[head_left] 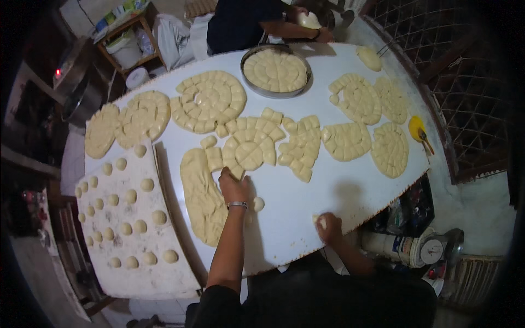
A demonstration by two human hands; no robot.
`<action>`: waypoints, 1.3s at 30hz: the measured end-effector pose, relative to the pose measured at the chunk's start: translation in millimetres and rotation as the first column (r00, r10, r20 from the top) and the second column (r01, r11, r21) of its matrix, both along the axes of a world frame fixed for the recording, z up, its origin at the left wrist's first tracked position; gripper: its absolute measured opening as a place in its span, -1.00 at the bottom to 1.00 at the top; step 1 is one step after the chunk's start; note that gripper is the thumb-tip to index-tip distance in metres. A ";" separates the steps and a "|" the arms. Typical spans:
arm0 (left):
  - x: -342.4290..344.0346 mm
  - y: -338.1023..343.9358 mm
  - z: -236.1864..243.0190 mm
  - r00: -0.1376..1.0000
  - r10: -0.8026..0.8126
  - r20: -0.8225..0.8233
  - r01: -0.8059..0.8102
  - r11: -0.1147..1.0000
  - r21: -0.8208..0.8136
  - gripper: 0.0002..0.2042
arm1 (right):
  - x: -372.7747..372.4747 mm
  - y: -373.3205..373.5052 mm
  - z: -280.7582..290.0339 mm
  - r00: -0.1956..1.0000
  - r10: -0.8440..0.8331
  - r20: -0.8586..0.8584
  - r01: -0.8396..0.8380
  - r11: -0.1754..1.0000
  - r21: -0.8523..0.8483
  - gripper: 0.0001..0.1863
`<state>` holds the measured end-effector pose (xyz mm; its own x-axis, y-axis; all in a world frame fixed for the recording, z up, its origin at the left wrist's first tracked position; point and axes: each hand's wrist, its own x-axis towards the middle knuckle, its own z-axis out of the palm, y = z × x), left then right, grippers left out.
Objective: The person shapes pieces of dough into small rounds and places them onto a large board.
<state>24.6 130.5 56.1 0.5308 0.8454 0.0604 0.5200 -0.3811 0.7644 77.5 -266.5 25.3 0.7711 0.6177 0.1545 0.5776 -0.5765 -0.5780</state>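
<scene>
My left hand, with a metal band on its wrist, reaches to the near edge of a cut dough round. Its fingers are apart at a small dough wedge. A long uncut dough slab lies just left of it. Close to the wrist rests a dough ball. Near the front edge of the table, my right hand is curled around a dough piece, which shows only in part. Left of both arms, a floured board carries rows of several dough balls.
More cut dough rounds cover the white table. One fills a round metal pan. A yellow dish with a brush stands at the right edge. Across the table a person handles dough. A scale sits below right.
</scene>
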 end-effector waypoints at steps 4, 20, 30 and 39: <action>9.8 6.3 -5.7 0.979 0.191 -0.072 -0.203 0.942 -0.268 -0.40 | 38.9 -0.4 23.3 0.971 -0.158 0.181 0.174 0.982 -0.076 -0.38; -187.2 -234.3 -16.7 0.862 0.110 -0.495 0.091 0.927 0.365 -0.78 | 171.8 -47.0 -43.8 0.629 0.762 0.152 -0.740 0.647 -0.185 -0.70; -208.6 -203.4 -32.9 0.703 0.681 -0.205 -0.460 0.655 0.599 -0.66 | 208.4 -33.5 -11.5 0.941 0.240 0.238 -0.205 0.965 -0.164 -0.75; -256.1 -130.3 -51.8 0.729 0.648 -0.221 -0.611 0.761 0.217 -0.75 | 213.5 -5.5 -33.3 0.955 -0.033 0.293 0.054 0.996 -0.065 -0.84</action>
